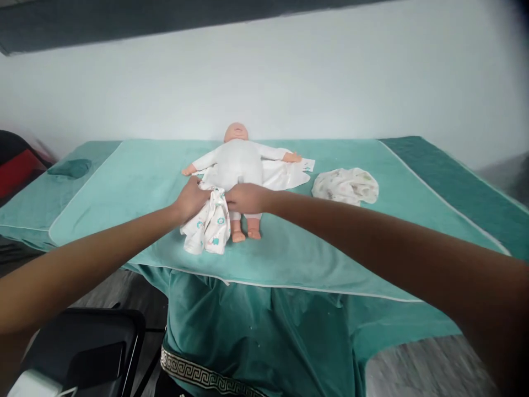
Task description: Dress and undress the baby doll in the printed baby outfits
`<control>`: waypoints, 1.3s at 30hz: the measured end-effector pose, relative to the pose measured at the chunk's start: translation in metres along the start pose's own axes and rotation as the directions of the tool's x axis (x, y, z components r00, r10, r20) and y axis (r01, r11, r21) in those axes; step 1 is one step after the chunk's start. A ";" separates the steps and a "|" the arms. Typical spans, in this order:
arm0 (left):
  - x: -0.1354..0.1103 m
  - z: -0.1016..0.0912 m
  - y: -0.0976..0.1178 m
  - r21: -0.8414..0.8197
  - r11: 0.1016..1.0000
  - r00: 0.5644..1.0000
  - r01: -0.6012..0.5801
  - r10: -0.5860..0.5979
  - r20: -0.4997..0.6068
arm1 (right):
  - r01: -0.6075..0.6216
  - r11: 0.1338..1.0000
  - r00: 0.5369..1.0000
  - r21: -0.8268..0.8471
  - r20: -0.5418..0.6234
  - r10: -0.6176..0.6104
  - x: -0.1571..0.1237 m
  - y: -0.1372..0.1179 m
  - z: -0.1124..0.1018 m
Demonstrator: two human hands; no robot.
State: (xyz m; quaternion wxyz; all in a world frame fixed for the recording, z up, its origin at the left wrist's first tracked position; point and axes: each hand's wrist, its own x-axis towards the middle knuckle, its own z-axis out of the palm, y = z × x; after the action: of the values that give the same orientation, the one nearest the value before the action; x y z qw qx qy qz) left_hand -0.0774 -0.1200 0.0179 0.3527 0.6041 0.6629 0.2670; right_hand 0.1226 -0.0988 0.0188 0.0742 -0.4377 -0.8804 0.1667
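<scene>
Doll [237, 162] on its back on the bench [33, 204], head toward the wall [330, 71], feet toward the camera, arms spread out to both sides, body white. Printed garment [206, 229], white with small blue-green motifs, bunched in front of the doll, left of its legs in view, lower part spread in folds. Left hand [193, 198] clamped on the garment's upper left part, fingers curled in. Right hand [248, 198] in front of the doll's lower body, fingertips closed on the garment's upper right edge; the two hands near each other, a fold of cloth between them.

White cloth [285, 175] lies flat under the doll's arm on the right, printed patch at its far end; cannot tell if it joins the held garment. Crumpled cloth [346, 186], pale with faint print, sits apart farther right, just beyond the right forearm.

Bench wears a green cover [149, 171] with white piping, front edge hanging down; round opening at the bench's left end. Black chair [82, 342] lower left, white object [35, 384] on it, partly cut off. Band with a key pattern [202, 375] at bottom. Grey floor [405, 364] below.
</scene>
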 end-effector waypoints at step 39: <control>0.170 -0.112 -0.133 -0.608 0.789 0.996 0.093 -0.082 0.046 | -0.147 0.776 0.946 0.614 -0.142 0.292 0.374 0.082 0.014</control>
State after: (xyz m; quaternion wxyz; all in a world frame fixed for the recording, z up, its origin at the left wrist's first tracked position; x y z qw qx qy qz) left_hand -0.2510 0.0394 -0.0420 0.5461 0.4295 0.5657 0.4442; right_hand -0.0466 0.2411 -0.0289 0.2888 -0.5088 -0.7110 0.3901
